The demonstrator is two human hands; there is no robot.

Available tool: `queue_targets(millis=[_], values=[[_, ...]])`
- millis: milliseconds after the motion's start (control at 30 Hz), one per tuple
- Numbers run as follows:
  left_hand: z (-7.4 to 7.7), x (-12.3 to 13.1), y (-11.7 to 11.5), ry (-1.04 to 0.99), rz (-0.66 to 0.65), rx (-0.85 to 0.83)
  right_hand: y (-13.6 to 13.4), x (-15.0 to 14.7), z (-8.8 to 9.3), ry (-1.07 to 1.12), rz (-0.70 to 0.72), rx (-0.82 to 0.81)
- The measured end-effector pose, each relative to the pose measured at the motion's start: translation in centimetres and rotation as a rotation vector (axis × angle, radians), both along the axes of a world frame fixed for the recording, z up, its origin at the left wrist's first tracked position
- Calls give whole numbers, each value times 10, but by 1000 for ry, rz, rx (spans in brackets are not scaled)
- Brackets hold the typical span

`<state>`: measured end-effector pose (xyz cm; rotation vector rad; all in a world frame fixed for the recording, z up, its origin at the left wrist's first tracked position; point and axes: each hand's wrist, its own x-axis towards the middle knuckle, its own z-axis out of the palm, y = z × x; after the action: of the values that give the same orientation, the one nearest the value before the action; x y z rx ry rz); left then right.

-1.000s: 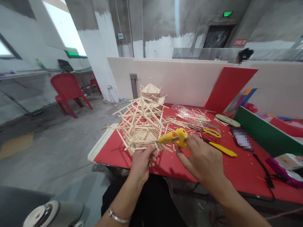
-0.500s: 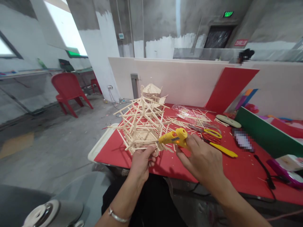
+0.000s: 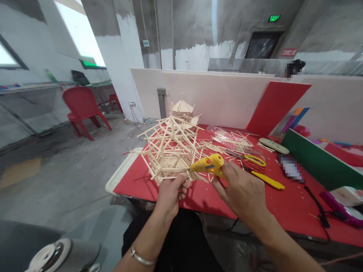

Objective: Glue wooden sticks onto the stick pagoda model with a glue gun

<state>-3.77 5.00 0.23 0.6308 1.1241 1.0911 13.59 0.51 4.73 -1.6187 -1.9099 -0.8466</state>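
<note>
A pavilion model of thin wooden sticks (image 3: 171, 138) stands at the front left of the red tabletop (image 3: 215, 194). My left hand (image 3: 169, 190) is closed on its lower front edge, thumb on top and fingers curled underneath. In my right hand (image 3: 244, 185) is a yellow glue gun (image 3: 208, 165), gripped by its handle with a small orange light showing. Its nozzle points left and meets the model's lower right edge, close to my left thumb. Whether glue is coming out is too small to tell.
Behind stands a second stick model (image 3: 183, 107) with a conical roof. Loose sticks (image 3: 210, 145), yellow-handled scissors (image 3: 255, 160) and a yellow utility knife (image 3: 268, 180) lie to the right. A green board (image 3: 309, 158) edges the right side. A lidded metal cup (image 3: 68, 255) is at lower left.
Almost nothing differs. The view has shifted very slightly, and both hands keep their hold with the nozzle at the same edge of the model.
</note>
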Motion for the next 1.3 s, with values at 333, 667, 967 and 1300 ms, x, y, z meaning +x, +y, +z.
queue_targets(millis=[333, 667, 967, 1300], values=[[0, 0, 1, 14, 10, -11, -1, -1, 3, -10, -2, 10], [0, 0, 0, 16, 15, 9, -3, -1, 4, -27, -13, -4], [-1, -1, 1, 9, 17, 5, -16, 1, 10, -68, -6, 6], [1, 0, -1, -3, 13, 9, -21, 13, 1, 152, -28, -61]])
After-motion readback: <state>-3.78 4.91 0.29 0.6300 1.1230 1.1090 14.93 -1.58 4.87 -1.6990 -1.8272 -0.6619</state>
